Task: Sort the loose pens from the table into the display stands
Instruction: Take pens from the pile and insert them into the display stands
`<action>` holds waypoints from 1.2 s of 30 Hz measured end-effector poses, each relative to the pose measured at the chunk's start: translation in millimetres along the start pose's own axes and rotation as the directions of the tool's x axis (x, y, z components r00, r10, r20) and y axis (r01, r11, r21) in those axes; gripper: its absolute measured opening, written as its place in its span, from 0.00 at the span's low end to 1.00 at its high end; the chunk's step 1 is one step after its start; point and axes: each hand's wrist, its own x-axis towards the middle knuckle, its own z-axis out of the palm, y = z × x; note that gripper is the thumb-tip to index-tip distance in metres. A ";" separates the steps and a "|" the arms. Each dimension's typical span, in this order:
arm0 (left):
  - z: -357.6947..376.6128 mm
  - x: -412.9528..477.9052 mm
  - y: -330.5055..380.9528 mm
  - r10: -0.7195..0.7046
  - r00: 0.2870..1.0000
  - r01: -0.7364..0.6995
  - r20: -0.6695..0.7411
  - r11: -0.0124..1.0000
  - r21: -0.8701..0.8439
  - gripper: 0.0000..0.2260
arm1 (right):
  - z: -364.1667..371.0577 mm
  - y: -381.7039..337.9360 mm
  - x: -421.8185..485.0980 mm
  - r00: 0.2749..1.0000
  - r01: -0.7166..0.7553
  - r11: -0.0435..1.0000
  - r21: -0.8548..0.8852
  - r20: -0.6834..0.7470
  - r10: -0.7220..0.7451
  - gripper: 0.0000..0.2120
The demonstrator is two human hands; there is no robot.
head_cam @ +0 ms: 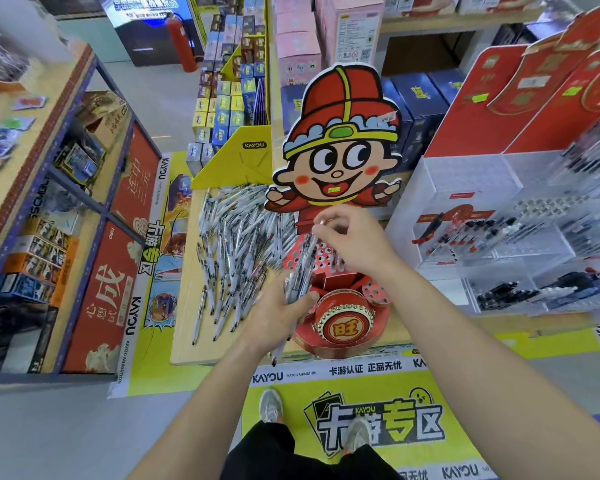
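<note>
A heap of loose white and clear pens (236,244) lies on the wooden table (184,306). My left hand (278,313) grips a bundle of pens (297,285) just left of the red cartoon display stand (340,317). My right hand (352,240) pinches the top end of one pen (312,245) held upright above the stand's dotted pen holes (326,259). The stand's cartoon-boy backboard (340,147) rises behind both hands.
Clear acrylic pen racks (499,233) with red backing cards stand to the right. A yellow cardboard card display (236,157) sits at the table's far end. Blue-framed shelving (66,216) with boxes lines the left. My feet stand on a yellow floor mat (378,424).
</note>
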 end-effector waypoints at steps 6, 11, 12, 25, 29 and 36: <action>-8.5 7.8 -5.4 -0.048 0.999 0.048 -0.013 0.999 -0.014 0.08 | -17.4 -5.0 5.7 0.990 0.050 0.995 0.088 -0.136 -0.037 0.04; -21.8 18.9 -7.2 -0.090 0.996 0.090 -0.014 0.995 0.030 0.17 | -36.7 -12.1 -2.2 0.965 0.057 0.973 0.223 -0.261 0.003 0.09; -24.2 21.6 -6.8 -0.090 0.996 0.091 -0.017 0.995 0.048 0.19 | -40.9 -13.0 -4.6 0.960 0.059 0.971 0.232 -0.279 0.008 0.10; 27.6 49.9 69.7 0.118 0.979 -0.156 0.166 0.958 0.242 0.06 | -135.7 5.8 -66.7 0.883 0.127 0.972 0.199 -0.470 -0.019 0.14; 96.5 51.0 86.3 0.152 0.971 -0.201 0.187 0.938 0.282 0.09 | -189.0 44.0 -91.7 0.856 0.089 0.985 0.147 -0.517 -0.001 0.11; 270.7 50.4 103.7 0.080 0.974 -0.131 0.214 0.962 0.238 0.09 | -313.5 137.8 -149.1 0.862 -0.005 0.992 0.123 -0.503 0.067 0.11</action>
